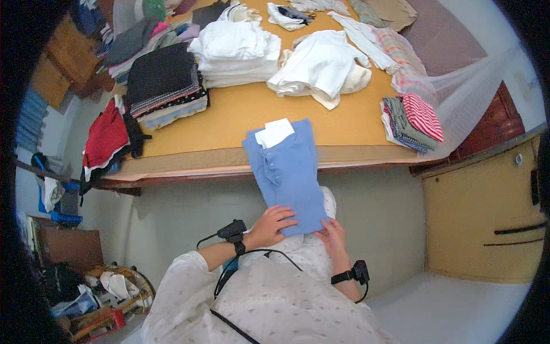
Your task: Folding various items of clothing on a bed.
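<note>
A folded blue buttoned garment (298, 178) spans from the front edge of the bed down to my lap. A small white piece (275, 133) lies at its far end, beside the row of buttons. My left hand (272, 225) rests on the garment's near left edge, fingers stretched out over the cloth and slightly apart; its thumb is hidden. At the near right corner my right hand (333, 236) grips the cloth, with thumb and fingers closed around the edge.
Dark folded clothes (163, 77), a white folded stack (238, 54) and loose white garments (321, 63) lie on the yellow-covered bed (229, 123). A small striped pile (421, 117) sits right; red clothing (107, 136) overhangs the left corner. A wooden cabinet (481, 223) stands right.
</note>
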A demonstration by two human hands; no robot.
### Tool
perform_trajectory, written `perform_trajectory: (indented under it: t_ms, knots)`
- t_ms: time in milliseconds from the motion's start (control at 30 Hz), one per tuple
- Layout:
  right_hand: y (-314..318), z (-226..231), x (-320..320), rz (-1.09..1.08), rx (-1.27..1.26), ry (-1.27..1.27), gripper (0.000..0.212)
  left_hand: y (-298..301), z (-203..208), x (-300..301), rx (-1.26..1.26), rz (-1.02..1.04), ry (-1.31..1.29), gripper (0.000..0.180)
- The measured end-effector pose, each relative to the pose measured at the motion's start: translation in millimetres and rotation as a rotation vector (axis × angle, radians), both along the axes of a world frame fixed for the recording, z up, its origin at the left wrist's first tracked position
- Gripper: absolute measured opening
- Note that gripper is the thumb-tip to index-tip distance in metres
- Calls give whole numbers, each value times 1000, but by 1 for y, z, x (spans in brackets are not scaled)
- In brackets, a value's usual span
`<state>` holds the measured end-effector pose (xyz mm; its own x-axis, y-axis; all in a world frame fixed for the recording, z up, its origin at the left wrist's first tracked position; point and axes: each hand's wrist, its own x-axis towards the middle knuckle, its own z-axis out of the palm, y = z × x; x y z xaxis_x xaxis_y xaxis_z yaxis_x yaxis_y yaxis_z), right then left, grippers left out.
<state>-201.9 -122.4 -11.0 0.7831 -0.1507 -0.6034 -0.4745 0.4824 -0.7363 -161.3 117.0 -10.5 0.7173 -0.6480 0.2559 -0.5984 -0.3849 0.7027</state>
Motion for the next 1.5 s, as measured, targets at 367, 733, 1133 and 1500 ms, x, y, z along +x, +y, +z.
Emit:
perform_trajectory:
  t_ms: [367, 733, 1133, 1500]
  knots:
    - [2, 5, 2, 3, -11, 46, 25, 0, 11, 0, 8, -7, -10, 51]
    - [0, 0, 2, -3, 56, 13, 26, 0, 9, 0, 1, -13, -4, 50]
    - [-2, -1, 2, 6, 51, 17, 26, 0, 10, 0, 24, -16, -4, 50]
    - [-3, -3, 1, 14, 33, 24, 36, 0, 11, 0, 16, -13, 15, 50]
